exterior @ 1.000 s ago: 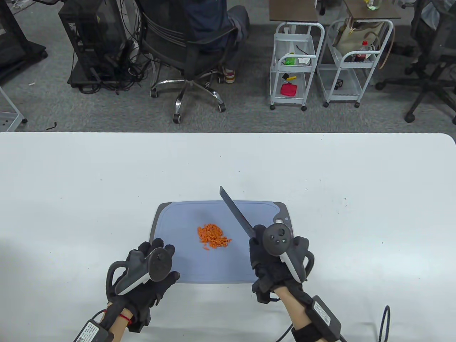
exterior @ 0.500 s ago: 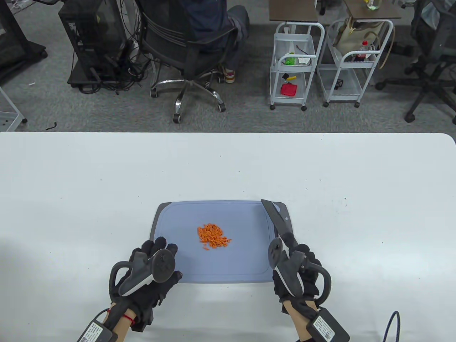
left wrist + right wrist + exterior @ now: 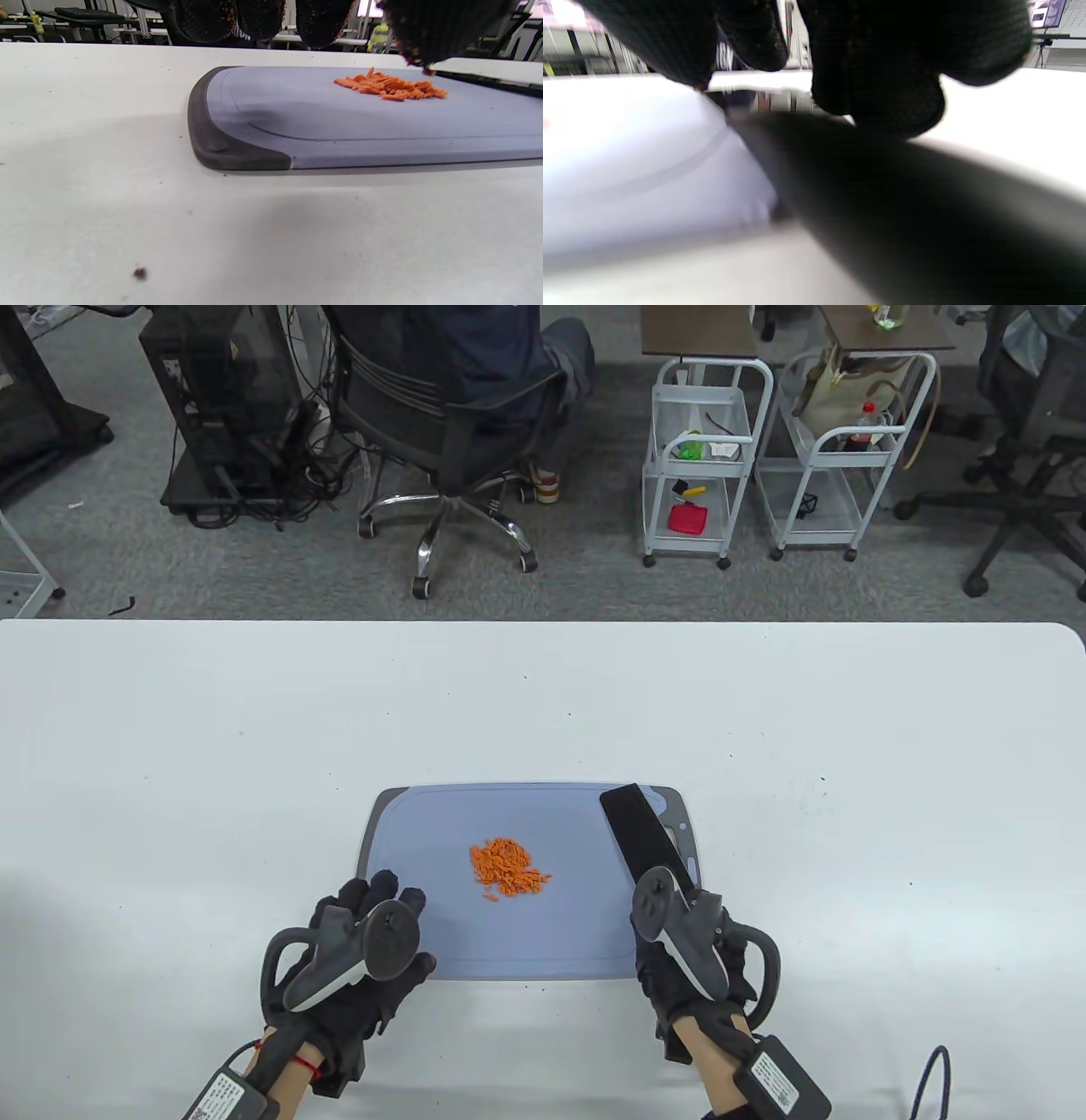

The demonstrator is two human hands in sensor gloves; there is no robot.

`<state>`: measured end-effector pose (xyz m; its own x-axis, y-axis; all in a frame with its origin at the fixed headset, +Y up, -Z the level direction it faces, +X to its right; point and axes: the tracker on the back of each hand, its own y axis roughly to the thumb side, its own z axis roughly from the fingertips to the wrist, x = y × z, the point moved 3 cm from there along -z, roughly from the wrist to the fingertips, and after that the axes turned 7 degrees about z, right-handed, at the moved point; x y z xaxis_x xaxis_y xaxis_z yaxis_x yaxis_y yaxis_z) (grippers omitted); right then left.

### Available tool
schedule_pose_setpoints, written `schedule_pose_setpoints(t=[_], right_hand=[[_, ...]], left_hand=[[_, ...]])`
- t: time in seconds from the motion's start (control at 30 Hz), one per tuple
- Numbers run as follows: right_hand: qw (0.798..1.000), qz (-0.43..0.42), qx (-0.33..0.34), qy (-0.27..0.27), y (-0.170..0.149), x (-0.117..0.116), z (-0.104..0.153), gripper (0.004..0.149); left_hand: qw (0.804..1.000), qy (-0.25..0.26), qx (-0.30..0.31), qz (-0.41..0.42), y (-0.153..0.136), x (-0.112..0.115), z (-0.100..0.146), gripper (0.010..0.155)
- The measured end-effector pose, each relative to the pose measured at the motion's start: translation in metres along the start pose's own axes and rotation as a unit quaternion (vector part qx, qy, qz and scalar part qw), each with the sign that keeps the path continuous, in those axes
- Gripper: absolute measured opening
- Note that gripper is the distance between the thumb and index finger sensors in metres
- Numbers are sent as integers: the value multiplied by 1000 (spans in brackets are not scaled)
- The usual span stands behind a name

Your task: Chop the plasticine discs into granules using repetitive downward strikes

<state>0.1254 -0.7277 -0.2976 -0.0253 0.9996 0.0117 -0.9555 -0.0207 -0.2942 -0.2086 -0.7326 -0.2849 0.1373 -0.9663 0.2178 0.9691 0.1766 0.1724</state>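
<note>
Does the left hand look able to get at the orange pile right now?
Probably yes: the left hand sits at the board's near-left corner, nothing between it and the orange pile.

Your orange plasticine granules (image 3: pixel 507 869) lie in one loose, low heap of short slivers near the middle of the blue-grey rectangular plastic cutting board with dark end grips (image 3: pixel 441 823), slightly left of its centre. A few stray bits trail off the heap's near right edge. From the left wrist view the heap (image 3: pixel 389 86) sits flat, barely raised above the board (image 3: pixel 322 123). Your black flat-bladed knife (image 3: pixel 640 833) lies with its broad side up along the board's right end, its tip pointing far and slightly left, well apart from the heap.
</note>
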Motion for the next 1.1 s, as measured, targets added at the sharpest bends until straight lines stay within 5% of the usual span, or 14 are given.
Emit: schedule_pose_setpoints(t=[0.17,0.33,0.7,1.1], right_hand=[[989,-125,65,-43,-1,31,16,72],[968,-201,147,-36,11,28,25,73],[974,-118,190,-26,37,7,32,86],[977,-132,167,4,38,-8,23,81]], left_hand=[[999,41,17,0,8,-7,4,77],[998,57,23,-11,13,-8,5,79],[997,76,22,-8,10,-10,7,82],[998,60,9,-17,10,-7,5,87]])
